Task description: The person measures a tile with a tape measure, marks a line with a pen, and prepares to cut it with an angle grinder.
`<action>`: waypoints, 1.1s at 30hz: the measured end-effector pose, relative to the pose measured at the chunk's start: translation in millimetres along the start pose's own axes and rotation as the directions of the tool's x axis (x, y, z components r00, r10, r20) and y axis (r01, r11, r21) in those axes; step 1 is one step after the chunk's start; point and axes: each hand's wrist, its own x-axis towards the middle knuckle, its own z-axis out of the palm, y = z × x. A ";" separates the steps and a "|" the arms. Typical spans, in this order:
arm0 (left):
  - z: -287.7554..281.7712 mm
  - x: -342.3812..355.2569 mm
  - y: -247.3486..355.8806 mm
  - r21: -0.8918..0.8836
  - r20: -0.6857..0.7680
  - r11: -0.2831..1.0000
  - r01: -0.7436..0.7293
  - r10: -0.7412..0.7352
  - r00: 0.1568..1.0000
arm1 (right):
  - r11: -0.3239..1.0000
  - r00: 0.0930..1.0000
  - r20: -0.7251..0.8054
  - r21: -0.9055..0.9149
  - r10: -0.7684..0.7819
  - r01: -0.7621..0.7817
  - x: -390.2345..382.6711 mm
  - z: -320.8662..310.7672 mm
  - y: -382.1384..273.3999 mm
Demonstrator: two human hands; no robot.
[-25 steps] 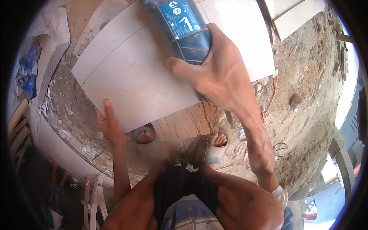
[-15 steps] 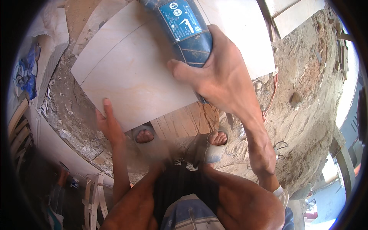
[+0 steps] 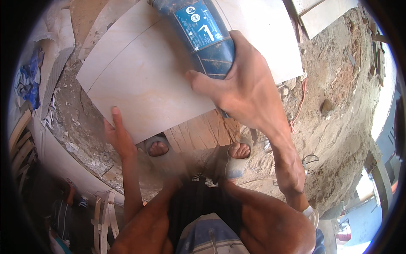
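- At the far left of the frame, a blue cloth (image 3: 28,82) is being seen lying crumpled on pale sheeting, well apart from the work.
- Just right of it, a band of grey rubble (image 3: 80,127) is being shown running diagonally down the lower left.
- In the left centre, the left hand (image 3: 118,136) is being pressed flat, fingers stretched out and nothing gripped, against the lower left edge of the tile.
- The large pale tile (image 3: 144,80) is being held across the upper middle of the frame, tilted, with a thin curved line marked across its upper left part.
- Under the tile's lower edge, a wooden board (image 3: 203,132) is being used as support, with two feet in sandals (image 3: 158,148) placed just below it, near the centre.
- At top centre, a blue power tool (image 3: 203,36) is being held over the tile, its body angled up and to the left; its working end is being cut off by the top edge.
- Right of centre, the right hand (image 3: 245,91) is being kept wrapped tightly round the tool's rear body, thumb stretched along the left side.
- On the right, bare dirt ground (image 3: 338,122) is being shown, with an orange cord (image 3: 301,101) lying on it beside the tile's right edge.
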 end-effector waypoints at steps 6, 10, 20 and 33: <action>3.0 -1.1 1.7 -0.010 -0.008 1.000 0.006 -0.006 1.000 | 0.999 0.999 0.024 0.034 0.036 -0.037 -5.6 -1.9 0.0; 1.9 1.3 -1.7 -0.019 -0.013 1.000 0.000 -0.001 1.000 | 1.000 1.000 0.008 -0.003 0.015 -0.015 -8.6 -1.9 5.1; -0.4 1.8 -3.9 0.022 -0.016 1.000 -0.017 0.017 1.000 | 1.000 0.999 0.023 -0.009 0.026 -0.026 -15.8 -1.3 10.7; 1.1 -0.2 -1.5 0.005 -0.021 1.000 -0.014 0.014 1.000 | 0.999 0.999 0.037 0.013 0.040 -0.040 -25.0 -3.0 14.0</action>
